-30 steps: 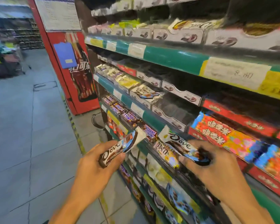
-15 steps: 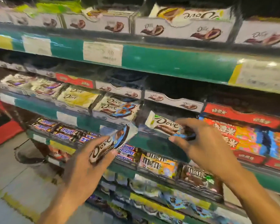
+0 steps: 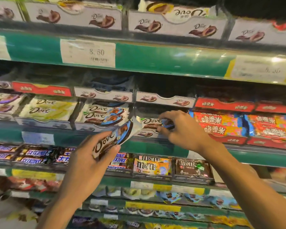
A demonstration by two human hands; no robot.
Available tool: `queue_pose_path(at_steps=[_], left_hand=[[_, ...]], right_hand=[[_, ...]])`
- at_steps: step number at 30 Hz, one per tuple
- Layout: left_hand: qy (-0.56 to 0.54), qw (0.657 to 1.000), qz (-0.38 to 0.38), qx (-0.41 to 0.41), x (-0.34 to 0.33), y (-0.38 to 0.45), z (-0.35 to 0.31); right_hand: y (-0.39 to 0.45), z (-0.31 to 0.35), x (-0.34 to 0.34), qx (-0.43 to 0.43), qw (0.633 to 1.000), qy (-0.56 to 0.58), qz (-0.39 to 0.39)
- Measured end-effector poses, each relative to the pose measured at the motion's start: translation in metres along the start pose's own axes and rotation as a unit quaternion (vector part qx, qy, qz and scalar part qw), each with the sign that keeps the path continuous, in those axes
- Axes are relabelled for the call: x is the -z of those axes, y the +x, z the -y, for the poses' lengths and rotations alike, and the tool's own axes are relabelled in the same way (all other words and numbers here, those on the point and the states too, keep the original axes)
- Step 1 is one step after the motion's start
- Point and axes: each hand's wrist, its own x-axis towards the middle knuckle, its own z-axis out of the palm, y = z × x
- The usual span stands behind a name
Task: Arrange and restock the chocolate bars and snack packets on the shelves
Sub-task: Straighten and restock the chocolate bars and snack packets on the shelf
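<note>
The left hand point(image 3: 87, 164) is gripping a brown, white and blue Dove chocolate bar in a glossy wrapper point(image 3: 113, 139), fingers curled round its lower end; the bar is tilting up to the right in front of the green shelf edge point(image 3: 149, 147). The right hand point(image 3: 180, 129) is pinching a second blue and white Dove chocolate bar point(image 3: 153, 123) at its right end, thumb below and fingers above, and this bar is lying flat in the open white cardboard display tray point(image 3: 147, 133) on the middle shelf. Just left of that tray, a tray of matching Dove bars point(image 3: 104, 114) is sitting full. Red and yellow snack packets point(image 3: 218, 124) are lying immediately right of the right hand. Snickers bars point(image 3: 35, 156) and M&M's packs point(image 3: 152, 166) are occupying the shelf below.
</note>
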Motion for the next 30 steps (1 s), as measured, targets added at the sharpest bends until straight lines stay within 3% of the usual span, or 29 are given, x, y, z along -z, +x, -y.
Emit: queue_pose_path(at_steps=[10, 15, 21, 30], left_hand=[[0.050, 0.997, 0.041, -0.048, -0.004, 0.026, -0.004], [0.096, 0.988, 0.083, -0.086, -0.010, 0.038, -0.009], [0.180, 0.956, 0.149, -0.180, -0.036, 0.056, -0.021], [0.184, 0.948, 0.157, -0.207, -0.058, 0.069, -0.015]], right_hand=[[0.000, -0.003, -0.006, -0.006, 0.999, 0.040, -0.008], [-0.027, 0.006, 0.001, 0.008, 0.987, 0.123, -0.104], [-0.050, 0.016, 0.002, 0.137, 0.981, -0.011, -0.134], [-0.035, -0.008, 0.000, 0.125, 0.988, -0.060, -0.063]])
